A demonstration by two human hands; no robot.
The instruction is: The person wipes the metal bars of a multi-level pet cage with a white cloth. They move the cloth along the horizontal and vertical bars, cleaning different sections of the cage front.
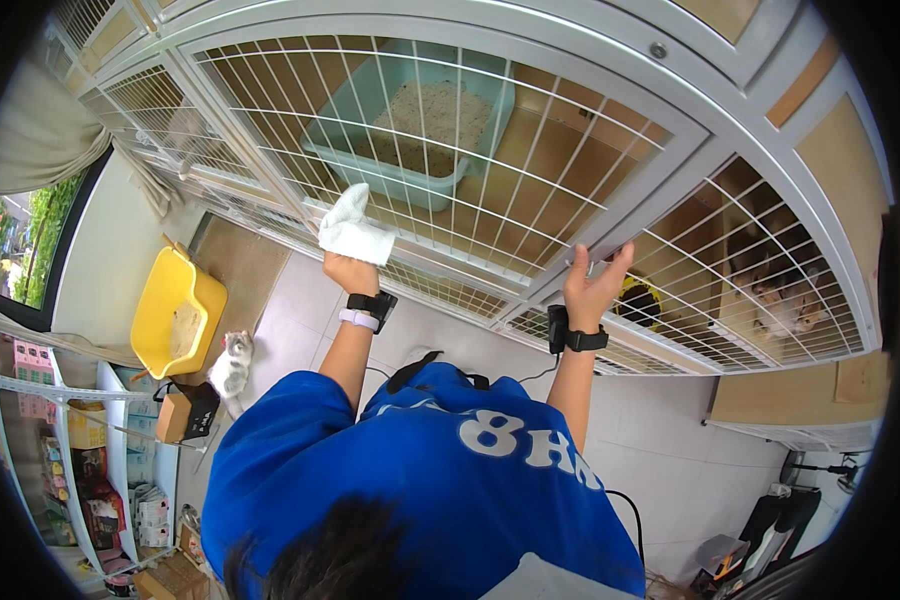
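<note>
My left hand (351,273) is closed around a crumpled white cloth or wipe (356,229), held up against the lower part of a white wire cage door (450,236). My right hand (589,296) is at the pale metal frame post (630,214) on the door's right side, thumb and fingers apart around the latch area. Whether it grips the post or only touches it, I cannot tell. Behind the bars stands a light green litter tray (409,184) with litter (435,112) in it. The door appears to sit in its frame.
A cat (791,307) sits behind the bars of the right compartment, near a yellow-rimmed bowl (640,300). On the floor to my left is a grey-and-white cat (232,367), beside a yellow litter box (150,300). Shelves (60,394) with packaged goods stand at lower left.
</note>
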